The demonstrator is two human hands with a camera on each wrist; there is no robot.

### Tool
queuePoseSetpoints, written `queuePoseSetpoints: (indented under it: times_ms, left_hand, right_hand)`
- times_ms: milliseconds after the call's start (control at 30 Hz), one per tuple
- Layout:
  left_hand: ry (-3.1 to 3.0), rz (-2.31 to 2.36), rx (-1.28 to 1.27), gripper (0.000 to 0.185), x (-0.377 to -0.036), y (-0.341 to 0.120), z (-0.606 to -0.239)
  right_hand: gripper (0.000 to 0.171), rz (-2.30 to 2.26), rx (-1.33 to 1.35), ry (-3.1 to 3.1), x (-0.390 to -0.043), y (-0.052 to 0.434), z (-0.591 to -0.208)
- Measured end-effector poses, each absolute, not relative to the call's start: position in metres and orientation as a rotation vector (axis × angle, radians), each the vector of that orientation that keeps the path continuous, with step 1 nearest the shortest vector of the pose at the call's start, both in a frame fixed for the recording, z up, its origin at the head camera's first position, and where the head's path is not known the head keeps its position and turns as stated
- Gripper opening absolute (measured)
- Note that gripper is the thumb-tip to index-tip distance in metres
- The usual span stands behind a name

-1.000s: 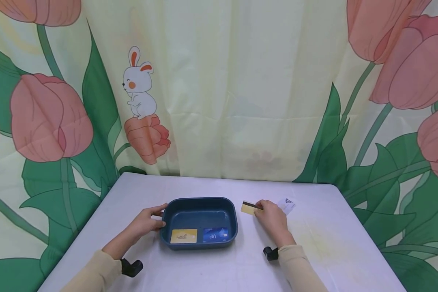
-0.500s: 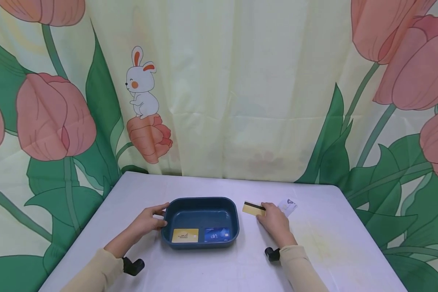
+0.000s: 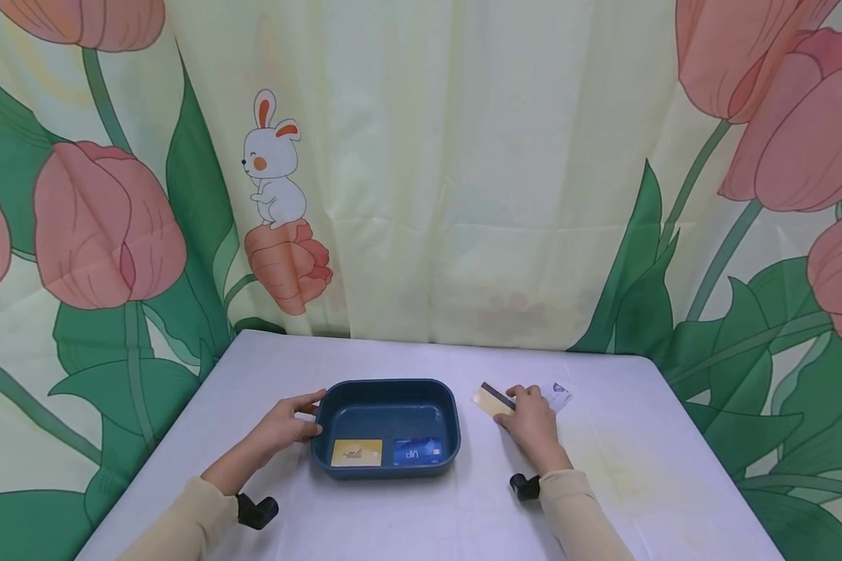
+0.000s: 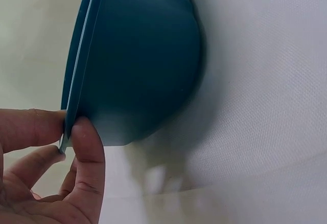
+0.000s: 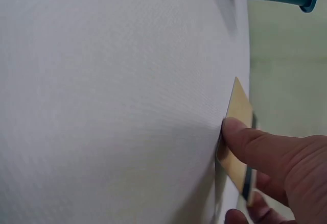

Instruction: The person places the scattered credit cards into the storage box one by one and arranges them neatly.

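My left hand pinches the left rim of a dark blue rectangular bin. In the left wrist view, a thumb and finger lie on either side of the rim of this bin. Inside, along its near wall, lie a gold card and a blue VIP card. To the bin's right, my right hand grips a gold card with a dark stripe. The right wrist view has the thumb pressed on the gold face of this card, which stands tilted close over the table.
A pale card with a dark print lies just behind my right hand, partly covered by it. Everything rests on a white-covered table. A curtain with printed tulips and a rabbit hangs behind the table's far edge.
The striped card in my right hand has turned clockwise and tilted, while the fingers shifted a little on it. My left hand and the bin keep their places; the head view moved slightly.
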State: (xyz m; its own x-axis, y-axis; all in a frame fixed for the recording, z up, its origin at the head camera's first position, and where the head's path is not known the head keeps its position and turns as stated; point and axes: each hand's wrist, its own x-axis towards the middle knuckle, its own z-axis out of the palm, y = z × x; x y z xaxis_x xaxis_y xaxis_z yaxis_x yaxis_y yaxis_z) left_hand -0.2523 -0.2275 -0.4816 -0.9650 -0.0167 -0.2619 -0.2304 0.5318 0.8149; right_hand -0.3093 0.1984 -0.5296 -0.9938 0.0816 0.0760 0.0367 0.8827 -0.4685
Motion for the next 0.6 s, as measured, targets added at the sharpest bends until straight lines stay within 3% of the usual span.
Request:
queuePoseSetpoints:
  times_ms: [600]
  left_hand:
    - [2.555, 1.409, -0.192, 0.070, -0.2511, -0.2263, -0.4808]
  right_hand:
    - [0.014, 1.094, -0.060, -2.723, -0.3065, 0.2028, -0.5206]
